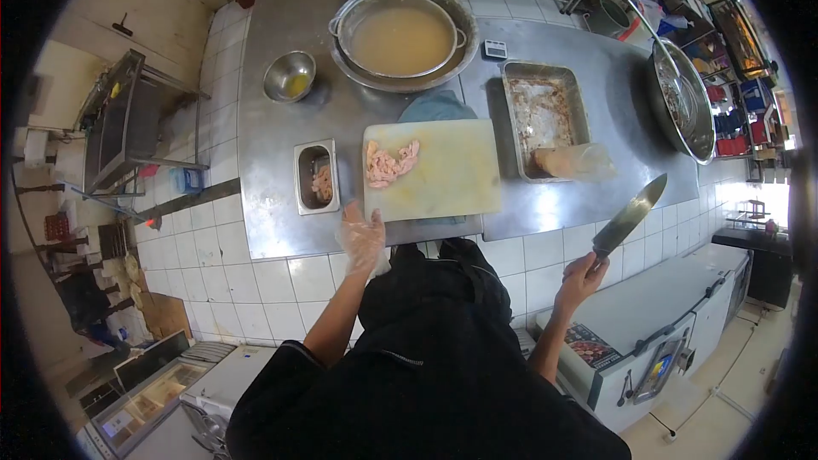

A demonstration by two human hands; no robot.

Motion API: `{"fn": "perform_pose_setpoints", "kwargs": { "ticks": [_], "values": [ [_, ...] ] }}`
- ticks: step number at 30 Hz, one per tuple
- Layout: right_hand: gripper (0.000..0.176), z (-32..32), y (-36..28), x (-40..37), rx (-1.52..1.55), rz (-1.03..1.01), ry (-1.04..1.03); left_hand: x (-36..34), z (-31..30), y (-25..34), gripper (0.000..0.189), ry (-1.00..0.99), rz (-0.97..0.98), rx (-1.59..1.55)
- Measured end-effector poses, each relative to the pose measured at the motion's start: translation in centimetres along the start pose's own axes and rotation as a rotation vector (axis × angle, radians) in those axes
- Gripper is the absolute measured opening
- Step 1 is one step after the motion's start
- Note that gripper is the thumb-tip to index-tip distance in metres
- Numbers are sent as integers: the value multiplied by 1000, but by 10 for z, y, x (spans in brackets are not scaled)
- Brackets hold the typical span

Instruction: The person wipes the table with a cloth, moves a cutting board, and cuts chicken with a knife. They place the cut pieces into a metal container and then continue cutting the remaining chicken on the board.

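Observation:
My right hand is closed round the handle of a large chef's knife, held out to the right past the table's front edge with the blade pointing up and away. My left hand, in a clear plastic glove, is at the near left corner of the white cutting board; its fingers are apart and hold nothing. Cut pieces of pale pink raw meat lie on the board's left side. Left of the board, a small steel pan holds more meat pieces.
Behind the board, a blue cloth shows, then a large pot of cloudy liquid. A small bowl stands left. On the right are a soiled metal tray with a plastic bag, a small timer-like device and a big steel bowl.

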State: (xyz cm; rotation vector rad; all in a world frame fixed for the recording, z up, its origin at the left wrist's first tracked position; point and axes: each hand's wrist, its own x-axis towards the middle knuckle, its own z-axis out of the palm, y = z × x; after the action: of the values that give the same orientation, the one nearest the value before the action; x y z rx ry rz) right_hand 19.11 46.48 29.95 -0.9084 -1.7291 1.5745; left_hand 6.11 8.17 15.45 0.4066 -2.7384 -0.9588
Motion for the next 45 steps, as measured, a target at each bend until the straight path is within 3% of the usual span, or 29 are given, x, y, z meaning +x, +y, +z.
{"fn": "perform_pose_setpoints", "kwargs": {
  "ticks": [2,5,7,10,13,19,22,25,28,31,34,40,43,45],
  "values": [
    [18,2,-6,-4,51,22,-35,10,-12,34,36,27,258,-48],
    [17,1,14,-5,33,45,-56,47,-9,102,30,-204,345,19],
    [17,0,22,-9,6,54,-82,73,27,117,33,-190,463,231],
    [16,1,25,-14,13,64,-107,109,113,84,32,-292,595,568],
    [15,-3,24,-17,-17,31,-120,124,114,93,50,-560,382,584],
    [13,-15,25,-16,8,86,-55,119,114,83,54,-336,579,569],
    [12,-23,29,-12,11,57,-21,126,115,78,52,-389,677,521],
    [12,-26,24,-9,36,73,4,123,91,98,42,-428,482,267],
    [13,-29,31,-4,0,63,21,126,88,89,31,-512,184,-193],
    [13,-26,36,-2,25,51,24,131,75,101,23,-780,-232,-769],
    [13,-22,27,-1,-32,88,-20,118,50,144,29,-663,75,-751],
    [16,-9,27,4,-40,42,-71,103,49,213,26,-745,-86,-854],
    [18,-6,23,4,-55,54,-74,107,67,192,27,-752,60,-668],
    [19,-9,24,4,-86,66,-78,111,80,176,26,-817,-32,-715]
  ]
}}
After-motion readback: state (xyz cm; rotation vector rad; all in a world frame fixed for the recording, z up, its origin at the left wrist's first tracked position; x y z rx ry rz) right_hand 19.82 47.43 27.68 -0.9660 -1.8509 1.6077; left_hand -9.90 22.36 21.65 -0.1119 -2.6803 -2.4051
